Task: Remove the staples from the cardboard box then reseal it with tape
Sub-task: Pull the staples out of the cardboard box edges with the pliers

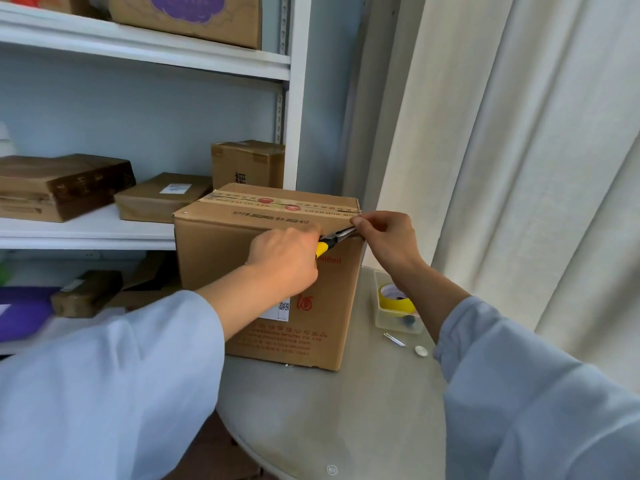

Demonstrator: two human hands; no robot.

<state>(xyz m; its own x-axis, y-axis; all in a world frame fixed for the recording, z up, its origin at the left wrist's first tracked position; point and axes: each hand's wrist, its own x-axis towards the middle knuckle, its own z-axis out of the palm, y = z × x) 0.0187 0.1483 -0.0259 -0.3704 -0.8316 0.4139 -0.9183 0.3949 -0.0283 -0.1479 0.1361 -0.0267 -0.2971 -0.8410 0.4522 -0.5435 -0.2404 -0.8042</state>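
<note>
Shelf unit (pixel 145 60): white, filling the 9 to 11 o'clock side of the view — brown parcels (pixel 162 195) lie on its middle board, and another carton (pixel 194 19) sits on the top board at 11 o'clock.
Left hand (pixel 284 261): near the centre, knuckles up, fingers curled round the yellow handle of the pliers (pixel 334 239); a pale blue sleeve (pixel 104 386) runs back to 8 o'clock.
Pliers: dark nose pointing toward 3 o'clock, its tip at the upper right edge of the cardboard box (pixel 270 282), just under the top flap.
Cardboard box: upright on the round table (pixel 329 410), just above centre, tight against the shelf front; a printed tape strip (pixel 280 202) runs along its top seam, with red lettering and a white label with a QR code on the face toward the camera.
Right hand (pixel 388 240): at 2 o'clock from centre, thumb and forefinger pinching at the box's top right corner, right beside the pliers' tip — what it pinches is too small to tell.
Clear tray (pixel 398 317): on the table at 4 o'clock from the box, holding a yellow tape roll (pixel 394 296).
Loose metal bits (pixel 394 340): thin silver pieces lying on the table just below the tray, staples by the look of them, with a small round disc (pixel 421 350) beside them.
Curtain (pixel 536 150): pale folds down the 1 to 4 o'clock side.
</note>
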